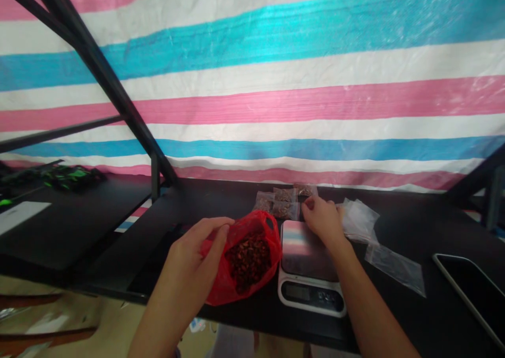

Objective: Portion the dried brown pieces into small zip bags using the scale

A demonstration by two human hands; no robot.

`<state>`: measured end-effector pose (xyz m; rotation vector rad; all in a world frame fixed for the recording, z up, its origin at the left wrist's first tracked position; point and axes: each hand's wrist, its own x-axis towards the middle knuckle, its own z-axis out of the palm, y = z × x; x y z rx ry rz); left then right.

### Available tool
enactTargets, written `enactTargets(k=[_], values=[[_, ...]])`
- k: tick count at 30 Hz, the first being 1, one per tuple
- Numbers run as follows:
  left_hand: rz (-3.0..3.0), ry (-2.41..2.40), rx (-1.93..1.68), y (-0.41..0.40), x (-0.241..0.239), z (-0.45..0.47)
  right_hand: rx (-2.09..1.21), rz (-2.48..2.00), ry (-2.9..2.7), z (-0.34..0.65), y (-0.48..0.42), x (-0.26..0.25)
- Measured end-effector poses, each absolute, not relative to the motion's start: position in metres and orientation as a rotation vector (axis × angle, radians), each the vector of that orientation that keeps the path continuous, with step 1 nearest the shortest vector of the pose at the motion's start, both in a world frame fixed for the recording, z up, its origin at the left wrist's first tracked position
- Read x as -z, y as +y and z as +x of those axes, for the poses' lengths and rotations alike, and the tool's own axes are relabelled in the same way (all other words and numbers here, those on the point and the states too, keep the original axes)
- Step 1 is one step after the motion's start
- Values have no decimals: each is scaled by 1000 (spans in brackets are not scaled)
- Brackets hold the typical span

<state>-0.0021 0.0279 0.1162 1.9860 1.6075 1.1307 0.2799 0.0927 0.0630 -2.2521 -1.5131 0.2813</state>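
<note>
My left hand (203, 245) grips the rim of a red plastic bag (272, 258), thumb and fingers closed on its left edge. Inside the open bag lie many small reddish-brown dried pieces (249, 261). My right hand (321, 218) reaches past a kitchen scale (307, 253), fingers curled together near the far edge; whether they pinch anything is hidden. Just left of those fingers lie several small clear bags (282, 210) with brown contents. One more filled bag (305, 190) lies right behind my fingertips. The scale's display (298, 293) is too blurred to read.
Right of my right arm are a pile of clear bags (359, 218) and a single flat clear bag (396, 268). A phone (473, 289) lies at the right edge. Black metal bars (118, 95) and a striped sheet (295, 105) stand behind the black table (213, 195).
</note>
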Motion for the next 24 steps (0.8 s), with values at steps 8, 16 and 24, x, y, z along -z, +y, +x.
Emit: enactTargets(k=[8, 16, 24], values=[[1996, 1608, -1144, 28, -113, -5, -524, -2112, -1424, 284, 113, -43], [2000, 1505, -1311, 22, -122, 8, -865, -1459, -1143, 280, 78, -95], [1636, 1171, -1285, 7, -127, 51, -1021, -1151, -1346, 221, 11, -140]])
